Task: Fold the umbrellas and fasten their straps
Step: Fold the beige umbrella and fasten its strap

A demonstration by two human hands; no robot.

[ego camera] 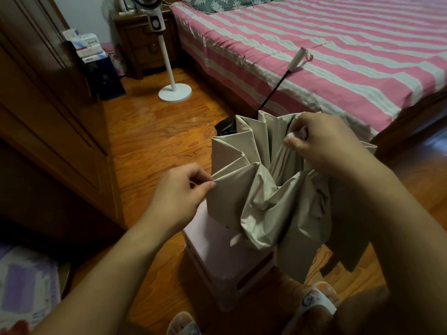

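Umbrella (pixel 266 184) shaft points away toward bed (pixel 338 56); left hand (pixel 179 192) and right hand (pixel 324 141) pinch opposite canopy folds

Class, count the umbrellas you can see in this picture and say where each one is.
1. The beige umbrella stands over the pink stool, handle pointing toward the bed, left hand and right hand pinching its canopy. Others may lie outside the view.
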